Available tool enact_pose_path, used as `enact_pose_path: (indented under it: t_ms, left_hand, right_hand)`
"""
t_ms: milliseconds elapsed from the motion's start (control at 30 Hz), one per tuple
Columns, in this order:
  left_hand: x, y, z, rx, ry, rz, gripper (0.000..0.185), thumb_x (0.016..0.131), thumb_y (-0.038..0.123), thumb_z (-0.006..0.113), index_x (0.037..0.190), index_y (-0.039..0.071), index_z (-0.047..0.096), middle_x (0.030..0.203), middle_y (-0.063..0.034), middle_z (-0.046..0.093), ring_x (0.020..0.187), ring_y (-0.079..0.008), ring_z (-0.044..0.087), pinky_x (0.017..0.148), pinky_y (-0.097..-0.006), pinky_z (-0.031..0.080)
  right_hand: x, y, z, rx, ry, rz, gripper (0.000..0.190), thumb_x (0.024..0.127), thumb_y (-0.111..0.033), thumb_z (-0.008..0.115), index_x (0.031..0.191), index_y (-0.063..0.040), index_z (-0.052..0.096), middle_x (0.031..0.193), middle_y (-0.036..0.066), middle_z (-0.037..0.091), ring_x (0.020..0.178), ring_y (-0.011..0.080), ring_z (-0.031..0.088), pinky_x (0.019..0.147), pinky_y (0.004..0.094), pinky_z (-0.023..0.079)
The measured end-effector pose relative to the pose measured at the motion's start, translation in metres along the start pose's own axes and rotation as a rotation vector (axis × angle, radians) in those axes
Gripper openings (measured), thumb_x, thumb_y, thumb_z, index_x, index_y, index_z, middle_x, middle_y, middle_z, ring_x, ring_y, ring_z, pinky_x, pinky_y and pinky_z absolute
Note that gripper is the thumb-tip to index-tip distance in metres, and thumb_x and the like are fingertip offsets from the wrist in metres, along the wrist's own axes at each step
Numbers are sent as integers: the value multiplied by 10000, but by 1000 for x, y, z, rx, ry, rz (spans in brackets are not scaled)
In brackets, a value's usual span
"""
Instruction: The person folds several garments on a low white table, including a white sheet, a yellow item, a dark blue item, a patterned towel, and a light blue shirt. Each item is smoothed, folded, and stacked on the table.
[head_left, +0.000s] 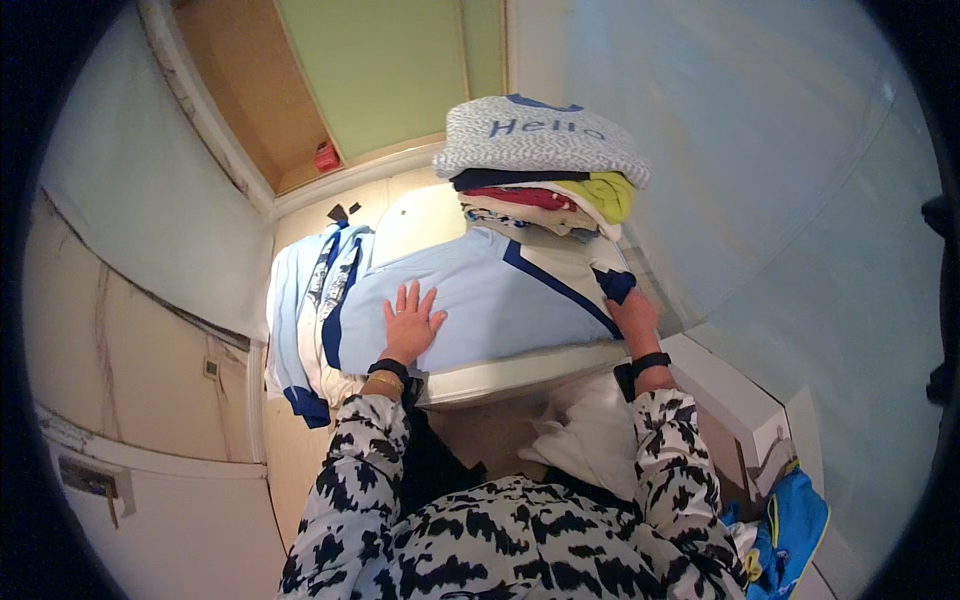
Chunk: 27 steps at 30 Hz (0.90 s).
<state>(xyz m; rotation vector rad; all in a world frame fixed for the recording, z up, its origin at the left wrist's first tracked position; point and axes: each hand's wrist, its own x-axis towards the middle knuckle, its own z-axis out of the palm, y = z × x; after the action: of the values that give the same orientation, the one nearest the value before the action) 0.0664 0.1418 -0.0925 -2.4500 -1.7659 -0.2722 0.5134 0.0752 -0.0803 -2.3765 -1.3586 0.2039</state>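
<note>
A light blue garment with dark blue trim lies spread across a white surface before me. My left hand rests flat on its left part, fingers apart. At the garment's right end, my right hand has its fingers closed on a dark blue cuff. Behind the garment stands a stack of folded clothes, topped by a grey and white knit sweater with a blue neckline and lettering. To the left, light blue and white clothes with dark blue cuffs hang partly over the edge.
A white plastic bag lies below the surface's front edge. At the lower right are a white box and a bright blue item with yellow piping. A small red object sits in the wooden recess at the back left.
</note>
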Motion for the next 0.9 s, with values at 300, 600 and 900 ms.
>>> enact_pose_path:
  t_ms: [300, 600, 900]
  left_hand:
    - [-7, 21, 7, -13, 9, -4, 613, 980, 571, 466, 1514, 273, 420, 1611, -143, 305, 1497, -387, 226, 1138, -690, 150]
    - [-16, 89, 3, -46, -50, 29, 639, 988, 563, 464, 1536, 248, 371, 1623, -204, 234, 1478, -504, 170, 1082, -773, 141]
    - [-10, 124, -1, -93, -65, 45, 627, 1001, 552, 427, 1533, 223, 379, 1625, -213, 225, 1490, -500, 120, 1071, -786, 102]
  right_hand:
    - [19, 53, 23, 39, 139, -83, 225, 823, -193, 601, 973, -55, 696, 956, 252, 704, 913, 452, 676, 807, 543, 546]
    - [33, 73, -20, -171, 261, -46, 189, 868, -152, 566, 998, -33, 635, 890, 230, 705, 849, 430, 687, 738, 553, 544]
    - [22, -5, -102, -162, 422, -293, 148, 870, -124, 542, 984, -77, 625, 867, 194, 697, 795, 429, 679, 674, 548, 530]
